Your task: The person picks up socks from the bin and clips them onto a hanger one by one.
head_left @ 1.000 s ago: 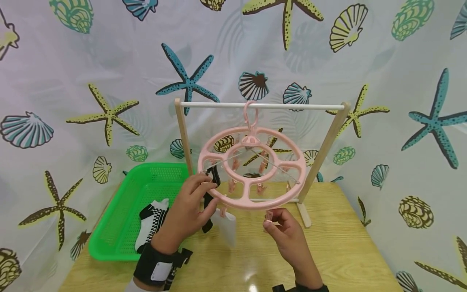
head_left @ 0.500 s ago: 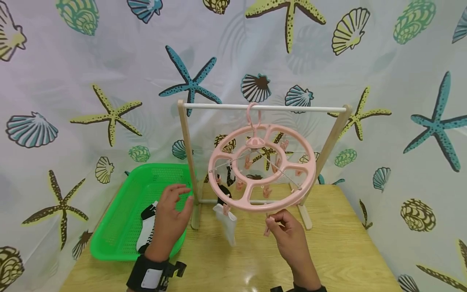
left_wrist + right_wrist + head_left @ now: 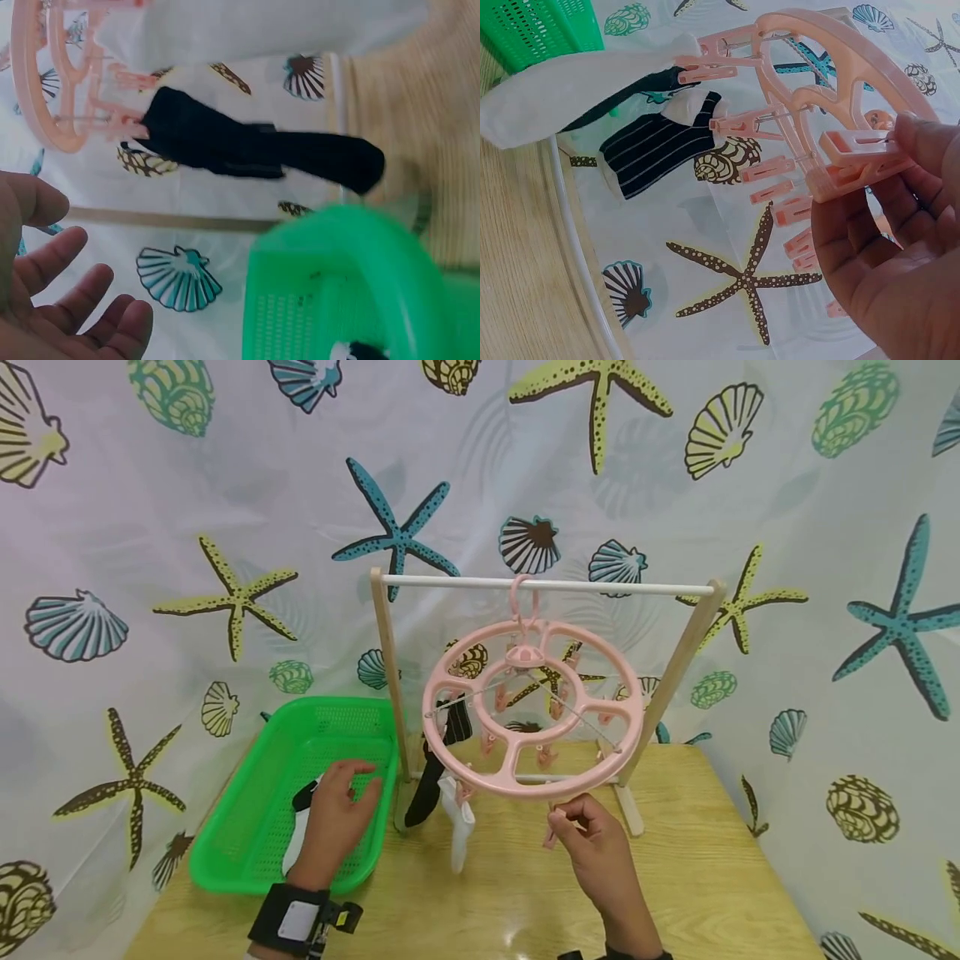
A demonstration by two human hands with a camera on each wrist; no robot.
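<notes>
My right hand [image 3: 600, 864] pinches a pink clothespin [image 3: 862, 146] under the front rim of a round pink drying hanger [image 3: 517, 786]. Over the green basket [image 3: 201, 860], my left hand [image 3: 333, 827] has its fingers loosely bent, with nothing in them. In the basket, a white and black sock [image 3: 297, 842] lies partly behind that hand. Clipped to the hanger's left side are a white sock [image 3: 462, 831], a black sock [image 3: 217, 142] and a black striped sock [image 3: 660, 150]. Several other clothespins [image 3: 769, 169] dangle from the ring without socks.
A wooden stand with a white bar [image 3: 615, 587] carries the hanger by its hook. Its right post [image 3: 678, 668] rises behind the ring. Beneath everything is a wood-grain table [image 3: 697, 868], and a curtain printed with shells and starfish [image 3: 300, 493] hangs behind.
My left hand has left the hanger's left rim and moved left and down over the basket. The hanger has turned and swung a little. My right hand keeps pinching the clothespin.
</notes>
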